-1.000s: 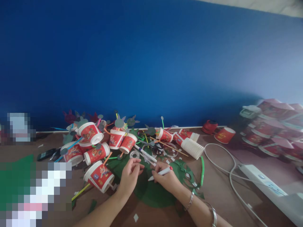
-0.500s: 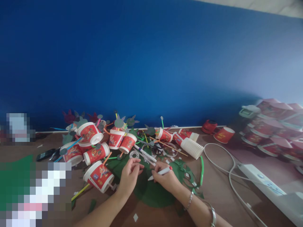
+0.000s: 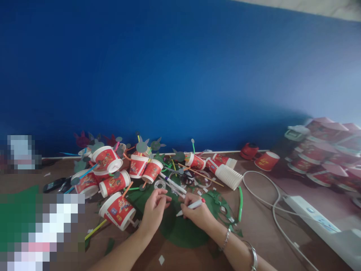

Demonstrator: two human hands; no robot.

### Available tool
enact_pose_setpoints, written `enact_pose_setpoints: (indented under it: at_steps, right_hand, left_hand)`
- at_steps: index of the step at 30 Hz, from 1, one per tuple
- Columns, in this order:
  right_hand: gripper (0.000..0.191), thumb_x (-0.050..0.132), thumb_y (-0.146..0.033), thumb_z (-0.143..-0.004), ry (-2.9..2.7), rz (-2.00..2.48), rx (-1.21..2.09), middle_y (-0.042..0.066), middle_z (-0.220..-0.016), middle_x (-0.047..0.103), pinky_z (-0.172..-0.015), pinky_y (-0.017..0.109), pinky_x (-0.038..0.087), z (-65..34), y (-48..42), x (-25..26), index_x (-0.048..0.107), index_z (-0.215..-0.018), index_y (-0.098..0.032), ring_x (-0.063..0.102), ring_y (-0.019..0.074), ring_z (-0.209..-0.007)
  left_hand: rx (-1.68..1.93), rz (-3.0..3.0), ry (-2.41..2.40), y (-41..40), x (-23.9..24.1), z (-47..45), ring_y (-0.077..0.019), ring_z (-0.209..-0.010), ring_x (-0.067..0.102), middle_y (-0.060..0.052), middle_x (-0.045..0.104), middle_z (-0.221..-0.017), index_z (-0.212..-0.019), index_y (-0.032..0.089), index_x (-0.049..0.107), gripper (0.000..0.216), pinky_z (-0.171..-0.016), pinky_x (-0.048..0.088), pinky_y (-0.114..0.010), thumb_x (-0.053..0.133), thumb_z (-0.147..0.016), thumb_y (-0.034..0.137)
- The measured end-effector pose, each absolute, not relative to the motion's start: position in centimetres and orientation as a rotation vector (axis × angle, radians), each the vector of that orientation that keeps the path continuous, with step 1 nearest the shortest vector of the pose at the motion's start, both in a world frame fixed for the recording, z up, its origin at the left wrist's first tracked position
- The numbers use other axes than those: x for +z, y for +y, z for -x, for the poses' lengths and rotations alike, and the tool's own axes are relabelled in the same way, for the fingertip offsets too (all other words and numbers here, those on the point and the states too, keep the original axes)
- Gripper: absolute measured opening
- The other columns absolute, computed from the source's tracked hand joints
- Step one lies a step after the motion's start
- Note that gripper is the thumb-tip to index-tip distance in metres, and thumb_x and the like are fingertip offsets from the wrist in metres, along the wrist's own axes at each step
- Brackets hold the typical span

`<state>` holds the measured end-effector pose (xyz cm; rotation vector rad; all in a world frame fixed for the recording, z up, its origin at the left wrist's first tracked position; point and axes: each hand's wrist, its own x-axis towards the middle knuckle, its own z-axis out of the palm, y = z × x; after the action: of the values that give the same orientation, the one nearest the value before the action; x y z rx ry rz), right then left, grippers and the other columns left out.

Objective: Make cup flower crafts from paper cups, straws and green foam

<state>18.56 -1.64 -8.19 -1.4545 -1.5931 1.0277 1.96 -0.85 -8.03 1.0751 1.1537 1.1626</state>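
Observation:
My right hand [image 3: 197, 213] grips a white marker with a red cap [image 3: 191, 205], its tip pointing left over a dark green paper sheet [image 3: 180, 231] on the brown floor. Fingers of my left hand [image 3: 154, 210] are pinched together on that sheet, just left of the marker tip; what they hold is too small to make out. A red paper cup with a white rim [image 3: 117, 210] lies on its side by my left wrist.
A heap of red cups with straws and grey paper flowers [image 3: 124, 165] lies beyond the hands, along with a stack of white cups [image 3: 229, 176], pens [image 3: 172, 183], a tape roll [image 3: 159, 184] and scissors. A white cable [image 3: 270, 203] and power strip [image 3: 310, 215] lie right. Stacked red cups [image 3: 327, 154] fill the far right.

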Motion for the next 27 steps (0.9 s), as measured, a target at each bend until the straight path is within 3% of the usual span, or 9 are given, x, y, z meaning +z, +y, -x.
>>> enact_pose_setpoints:
  at_steps: [27]
  right_hand:
    - [0.02, 0.055, -0.02, -0.069, -1.601, 1.438, 1.042, -0.005, -0.044, 0.055, -0.041, 0.018, 0.033, -18.7, -1.67, -7.79, 0.044, -0.053, -0.02, 0.049, 0.0092, -0.041]
  left_hand:
    - [1.162, -1.065, 1.16, -0.85, -7.89, -1.97, -0.0207, -0.082, 0.065, -0.004, 0.066, -0.075, -0.086, 0.018, 0.056, 0.018, -0.075, 0.053, -0.035, 0.056, -0.073, 0.03]
